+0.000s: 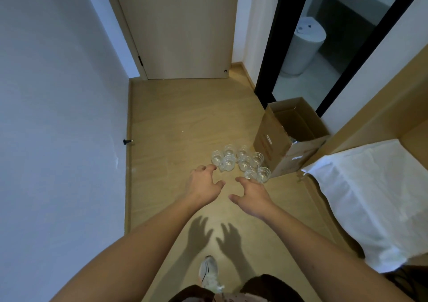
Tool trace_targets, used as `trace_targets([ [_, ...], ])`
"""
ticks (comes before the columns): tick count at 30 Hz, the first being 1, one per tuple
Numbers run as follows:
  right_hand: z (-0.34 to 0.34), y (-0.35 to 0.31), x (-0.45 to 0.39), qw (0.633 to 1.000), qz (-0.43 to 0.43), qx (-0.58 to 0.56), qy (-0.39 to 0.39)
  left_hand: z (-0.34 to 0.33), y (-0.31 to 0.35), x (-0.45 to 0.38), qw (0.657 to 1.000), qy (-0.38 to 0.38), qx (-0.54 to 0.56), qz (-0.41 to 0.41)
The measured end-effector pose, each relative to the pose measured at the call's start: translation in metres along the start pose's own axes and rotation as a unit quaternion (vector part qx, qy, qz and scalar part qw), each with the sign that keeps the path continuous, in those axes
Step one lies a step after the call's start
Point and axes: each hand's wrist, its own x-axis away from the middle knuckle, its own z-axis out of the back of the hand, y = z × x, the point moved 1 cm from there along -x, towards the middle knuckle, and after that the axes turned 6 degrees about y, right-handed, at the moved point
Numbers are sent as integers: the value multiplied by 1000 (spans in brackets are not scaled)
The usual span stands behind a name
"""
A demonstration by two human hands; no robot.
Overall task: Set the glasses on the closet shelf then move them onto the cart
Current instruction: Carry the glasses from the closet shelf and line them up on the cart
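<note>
On the floor (185, 121) just left of the box (289, 137): glasses (240, 162), clear, clustered, upright, rims up. Eight or so, some touching each other; exact count is hard to tell through the glare. The two nearest the camera stand just off the box's near corner.

Left hand (203, 183) is out over the floor at the cluster's near-left edge, well left of the box. Fingers spread and half curled, palm down, holding nothing. Fingertips overlap the nearest glass in view; can't tell if they touch it.

Right hand (252, 194) is beside the left, closer to the box, at the two near glasses. Fingers also spread and loosely curled, thumb out to the side, nothing held. Contact with those glasses: cannot tell.

Both hands cast shadows on the floor, on the camera side of the box.

Box: cardboard, flaps open, tilted, something shiny inside at its near end, too small to identify.

Right of the box: wood closet (393, 107) edge, with a white cloth (361, 197) draped over a surface, near the box's right corner.

Beyond the box: closed door (180, 28). Far left of the box: white wall (58, 116) with a doorstop (127, 141) at its base.

One white shoe (208, 271) on the floor at the bottom of the view, well short of the box.
</note>
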Motion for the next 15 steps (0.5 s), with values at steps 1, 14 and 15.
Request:
trace_targets([
  [1,-1,-2,-9,1000,-5,-4,-1,1,-3,-10,1000,-2,0,1],
  [14,9,8,-156,997,-39,-21,-59,-14,-7,-146,997,-47,-2,55],
  [15,11,10,-172,997,-39,-22,-62,-15,-5,-159,997,-46,5,62],
])
